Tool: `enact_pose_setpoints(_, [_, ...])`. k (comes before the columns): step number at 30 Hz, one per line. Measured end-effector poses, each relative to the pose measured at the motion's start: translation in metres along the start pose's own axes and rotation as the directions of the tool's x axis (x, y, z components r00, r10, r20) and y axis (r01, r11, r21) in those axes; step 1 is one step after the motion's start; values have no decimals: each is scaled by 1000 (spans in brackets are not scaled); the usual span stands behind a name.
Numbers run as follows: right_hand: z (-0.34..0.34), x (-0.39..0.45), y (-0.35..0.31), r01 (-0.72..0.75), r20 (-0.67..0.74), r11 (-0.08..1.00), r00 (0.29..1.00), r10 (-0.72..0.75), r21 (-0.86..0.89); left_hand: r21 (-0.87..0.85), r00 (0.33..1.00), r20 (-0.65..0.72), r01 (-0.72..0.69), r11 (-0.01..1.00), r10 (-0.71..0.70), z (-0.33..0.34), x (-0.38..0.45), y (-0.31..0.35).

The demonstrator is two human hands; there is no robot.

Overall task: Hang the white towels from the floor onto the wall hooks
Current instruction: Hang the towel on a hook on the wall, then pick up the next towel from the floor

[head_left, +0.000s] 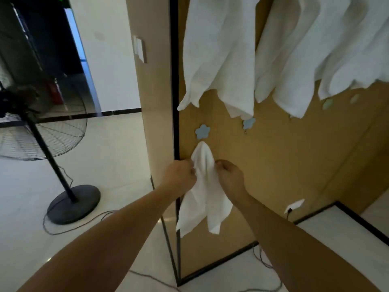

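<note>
The left hand [182, 173] and the right hand [229, 176] were both raised to the tan wall panel [284, 165], close to its black-edged left corner. Between them hung a small white towel [205, 186]. Each grip was closed on the towel: the left hand pinched the cloth on its left side, the right hand pinched it on its right side, both just below the bunched top of the cloth. That top lay against the panel directly under a blue flower-shaped hook [202, 131], at or touching the hook's lower edge; whether the cloth was caught on the hook could not be told. The rest of the towel hung down freely between the forearms, its lower corners clear of the floor [117, 161].

Higher on the same panel, larger white towels [221, 60] hung side by side toward the panel's right edge. A second blue hook [249, 123] showed under the lower corner of the leftmost one, and two more pale hooks lay further right.

A white wall socket [294, 205] sat low on the panel. A black standing fan [42, 131] stood on the floor well to the left, with its cable trailing across the tiles
</note>
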State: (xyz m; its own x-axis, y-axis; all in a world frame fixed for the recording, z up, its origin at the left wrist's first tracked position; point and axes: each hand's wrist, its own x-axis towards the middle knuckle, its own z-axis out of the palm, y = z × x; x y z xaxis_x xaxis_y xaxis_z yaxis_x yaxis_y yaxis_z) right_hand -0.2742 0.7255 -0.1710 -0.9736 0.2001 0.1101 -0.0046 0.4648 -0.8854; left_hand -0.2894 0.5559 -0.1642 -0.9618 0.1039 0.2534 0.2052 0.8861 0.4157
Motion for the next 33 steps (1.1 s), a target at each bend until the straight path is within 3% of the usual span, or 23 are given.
enact_pose_setpoints(7, [-49, -66, -1, -66, -182, 954, 983, 12, -293, 91, 930, -29, -362, 928, 366, -30, -21, 46])
enact_pose_setpoints(11, [-109, -116, 8, -116, -266, 904, 964, 3, -412, 18, 842, -28, -538, 843, 538, -28, -49, 112])
enact_pose_setpoints(17, [-230, -221, 32, -294, -464, 836, 884, 53, -464, -107, 652, -14, -755, 647, 758, -8, -120, 246])
enact_pose_setpoints(25, [-399, -437, 92, -557, -694, 719, 706, 145, -416, -282, 409, 32, -872, 401, 912, 40, -298, 455])
enact_pose_setpoints(31, [-501, -604, 128, -720, -829, 638, 513, 223, -274, -328, 300, 90, -891, 313, 950, 64, -450, 595])
enact_pose_setpoints(33, [-527, -652, 139, -758, -867, 620, 433, 246, -203, -361, 233, 106, -897, 256, 967, 72, -500, 632])
